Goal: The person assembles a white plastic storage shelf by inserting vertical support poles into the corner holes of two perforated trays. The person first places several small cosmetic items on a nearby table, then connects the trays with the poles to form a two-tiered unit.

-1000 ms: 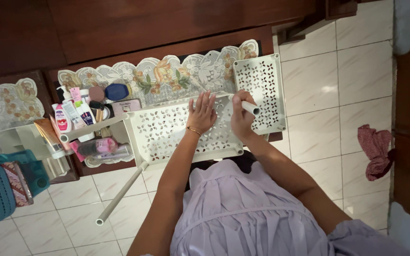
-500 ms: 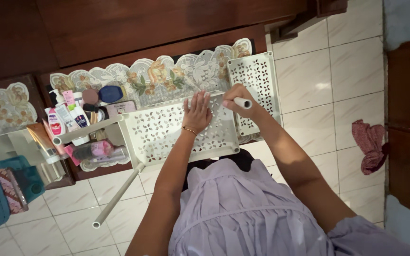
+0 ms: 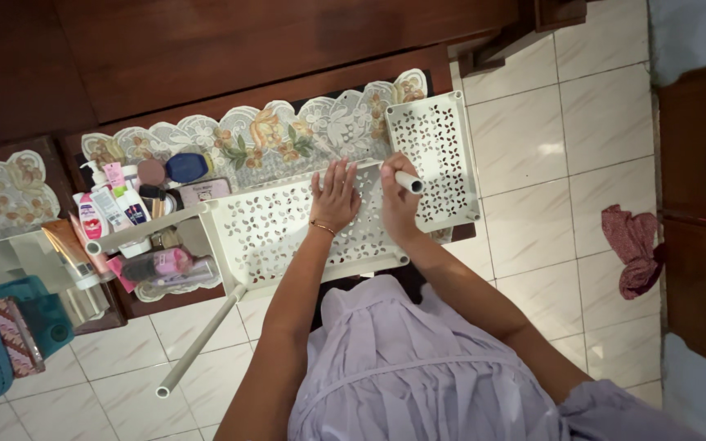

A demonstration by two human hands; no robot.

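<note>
Seen from above, the person's right hand [image 3: 398, 204] has its grip clamped around a short white tube [image 3: 408, 181] at the far right corner of a cream perforated shelf tray [image 3: 288, 233]. Just left of that grip, the left hand [image 3: 335, 196] lies flat and open on the tray. A second perforated tray [image 3: 439, 147] rests just right of the grip on the lace-covered surface [image 3: 247, 139].

It was a home — likely a bedroom corner: a dark wooden desk [image 3: 206, 49] under a lace runner [image 3: 271, 135], toiletry bottles [image 3: 116, 208] crowded on it, pale floor tiles [image 3: 549, 204], and a red cloth [image 3: 635, 249] dropped by a wooden door [image 3: 704, 204].
</note>
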